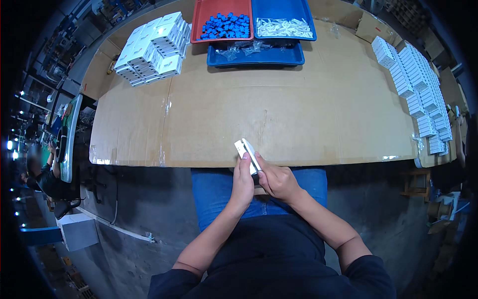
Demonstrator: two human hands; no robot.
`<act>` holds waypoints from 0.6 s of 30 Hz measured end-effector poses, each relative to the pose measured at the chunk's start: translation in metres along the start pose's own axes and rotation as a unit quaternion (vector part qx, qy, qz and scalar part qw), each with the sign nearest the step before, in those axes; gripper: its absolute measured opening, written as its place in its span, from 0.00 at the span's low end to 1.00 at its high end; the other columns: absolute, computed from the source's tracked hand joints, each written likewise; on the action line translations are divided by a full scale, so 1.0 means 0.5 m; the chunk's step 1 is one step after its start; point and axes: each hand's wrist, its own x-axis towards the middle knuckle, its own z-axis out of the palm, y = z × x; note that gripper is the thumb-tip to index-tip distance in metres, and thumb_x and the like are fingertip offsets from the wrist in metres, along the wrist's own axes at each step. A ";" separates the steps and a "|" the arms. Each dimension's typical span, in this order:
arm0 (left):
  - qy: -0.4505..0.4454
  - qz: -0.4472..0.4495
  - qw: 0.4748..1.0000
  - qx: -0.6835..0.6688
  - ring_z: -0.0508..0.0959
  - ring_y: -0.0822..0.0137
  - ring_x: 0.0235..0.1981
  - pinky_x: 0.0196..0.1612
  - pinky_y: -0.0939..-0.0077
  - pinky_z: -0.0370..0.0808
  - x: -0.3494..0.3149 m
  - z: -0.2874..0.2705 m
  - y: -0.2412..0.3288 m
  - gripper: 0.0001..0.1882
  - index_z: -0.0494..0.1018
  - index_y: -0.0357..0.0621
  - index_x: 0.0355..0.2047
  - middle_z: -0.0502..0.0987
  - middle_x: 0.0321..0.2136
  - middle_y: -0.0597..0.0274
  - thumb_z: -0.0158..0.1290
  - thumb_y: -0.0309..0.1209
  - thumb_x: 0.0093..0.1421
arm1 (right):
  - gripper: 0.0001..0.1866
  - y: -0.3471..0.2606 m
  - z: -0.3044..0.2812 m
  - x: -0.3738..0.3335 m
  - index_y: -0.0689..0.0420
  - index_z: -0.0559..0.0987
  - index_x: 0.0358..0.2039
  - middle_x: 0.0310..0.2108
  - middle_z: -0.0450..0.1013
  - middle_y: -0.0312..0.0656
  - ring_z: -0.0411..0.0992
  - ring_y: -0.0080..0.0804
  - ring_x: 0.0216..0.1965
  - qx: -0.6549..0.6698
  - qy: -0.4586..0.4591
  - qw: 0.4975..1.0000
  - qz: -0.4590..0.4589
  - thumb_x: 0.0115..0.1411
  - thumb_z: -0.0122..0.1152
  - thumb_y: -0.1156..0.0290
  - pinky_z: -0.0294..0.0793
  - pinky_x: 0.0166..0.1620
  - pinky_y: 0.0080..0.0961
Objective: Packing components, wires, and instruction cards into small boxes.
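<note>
A: What are the hands doing?

B: Both hands hold one small white box (247,152). The left hand (242,185) has its fingers pressed together along the left side of the box. The right hand (277,180) curls its fingers around the lower right side. The box sticks up above both hands, and its top flap is open.

A: Where is the box?

B: Right at the near edge of the cardboard table (279,119), over the person's lap.

A: What is farther back on the table?

B: At the far left corner sits a pile of white boxes (153,47). At the far middle is a red tray (199,20) with little blue pieces (225,26). Just beside it, to the right, is a blue tray (306,17) with white pieces (284,27). A second blue tray (294,57) lies just in front of those two, with clear bags (244,48) in it.

A: And on the right?

B: Rows of white boxes (418,84) run along the table's right edge.
</note>
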 end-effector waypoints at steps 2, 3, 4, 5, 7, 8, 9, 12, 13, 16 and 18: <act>-0.002 -0.009 1.000 -0.007 0.73 0.73 0.42 0.49 0.75 0.70 0.004 -0.005 0.001 0.24 0.69 0.38 0.52 0.75 0.39 0.62 0.38 0.48 0.77 | 0.24 -0.003 -0.004 0.002 0.77 0.70 0.59 0.51 0.77 0.64 0.83 0.49 0.39 0.012 -0.024 0.999 0.022 0.67 0.56 0.74 0.85 0.39 0.35; -0.005 -0.015 1.000 -0.002 0.73 0.72 0.44 0.51 0.75 0.70 0.007 -0.007 0.007 0.25 0.68 0.38 0.57 0.75 0.42 0.61 0.38 0.47 0.77 | 0.24 -0.006 -0.007 0.007 0.75 0.71 0.60 0.53 0.76 0.64 0.81 0.50 0.44 0.046 -0.013 0.998 0.037 0.68 0.56 0.73 0.83 0.45 0.36; -0.008 -0.020 1.000 0.003 0.73 0.71 0.46 0.53 0.76 0.70 0.011 -0.009 0.014 0.26 0.66 0.38 0.61 0.75 0.45 0.61 0.38 0.46 0.77 | 0.23 -0.009 -0.011 0.012 0.72 0.71 0.60 0.56 0.74 0.63 0.80 0.51 0.49 0.081 -0.002 0.995 0.053 0.69 0.56 0.72 0.81 0.51 0.38; -0.006 -0.021 1.000 0.002 0.73 0.71 0.46 0.53 0.76 0.70 0.017 -0.010 0.019 0.26 0.66 0.38 0.61 0.75 0.45 0.61 0.38 0.46 0.77 | 0.23 -0.011 -0.019 0.018 0.72 0.71 0.60 0.56 0.74 0.63 0.80 0.51 0.49 0.082 -0.004 0.995 0.052 0.69 0.56 0.72 0.81 0.51 0.38; -0.058 0.010 0.997 -0.044 0.72 0.71 0.52 0.57 0.76 0.69 0.030 -0.014 0.036 0.28 0.57 0.39 0.71 0.73 0.52 0.58 0.38 0.42 0.77 | 0.23 -0.010 -0.037 0.031 0.68 0.72 0.62 0.59 0.72 0.62 0.73 0.52 0.60 0.173 -0.009 0.980 0.100 0.72 0.54 0.68 0.74 0.61 0.38; -0.108 0.026 0.993 -0.034 0.69 0.65 0.60 0.64 0.72 0.65 0.034 -0.021 0.049 0.38 0.46 0.43 0.76 0.67 0.61 0.53 0.48 0.33 0.70 | 0.23 -0.005 -0.042 0.031 0.68 0.72 0.62 0.59 0.72 0.62 0.73 0.52 0.60 0.171 -0.010 0.980 0.100 0.72 0.54 0.68 0.74 0.61 0.38; -0.109 0.026 0.993 -0.035 0.69 0.65 0.60 0.64 0.72 0.65 0.031 -0.016 0.054 0.38 0.46 0.43 0.76 0.67 0.61 0.53 0.48 0.33 0.70 | 0.23 0.001 -0.046 0.030 0.67 0.72 0.62 0.58 0.73 0.58 0.73 0.47 0.60 0.193 0.014 0.965 0.178 0.73 0.53 0.66 0.73 0.60 0.35; -0.142 0.175 0.965 0.134 0.61 0.51 0.71 0.74 0.57 0.53 0.026 -0.016 0.060 0.57 0.41 0.43 0.76 0.60 0.67 0.43 0.63 0.26 0.50 | 0.24 0.000 -0.078 0.047 0.64 0.72 0.63 0.57 0.75 0.49 0.73 0.36 0.58 0.367 -0.005 0.862 0.349 0.74 0.52 0.62 0.72 0.59 0.30; -0.143 0.176 0.965 0.134 0.61 0.51 0.71 0.74 0.57 0.53 0.022 -0.016 0.060 0.57 0.41 0.43 0.76 0.60 0.67 0.43 0.63 0.26 0.50 | 0.25 -0.004 -0.087 0.053 0.64 0.72 0.64 0.57 0.74 0.44 0.73 0.30 0.56 0.505 -0.049 0.747 0.429 0.74 0.53 0.59 0.72 0.57 0.27; -0.179 0.251 0.918 0.250 0.55 0.47 0.74 0.75 0.55 0.51 0.020 -0.020 0.056 0.57 0.41 0.41 0.76 0.54 0.71 0.38 0.65 0.35 0.53 | 0.28 -0.017 -0.077 0.059 0.62 0.72 0.64 0.51 0.76 0.40 0.72 0.26 0.52 0.490 -0.026 0.773 0.402 0.73 0.57 0.56 0.71 0.55 0.26; -0.169 0.244 0.940 0.166 0.54 0.47 0.74 0.75 0.56 0.50 0.020 -0.025 0.043 0.56 0.41 0.41 0.76 0.53 0.71 0.39 0.63 0.41 0.55 | 0.26 -0.027 -0.069 0.059 0.63 0.72 0.62 0.54 0.75 0.42 0.73 0.28 0.55 0.511 0.016 0.770 0.381 0.68 0.65 0.64 0.72 0.59 0.27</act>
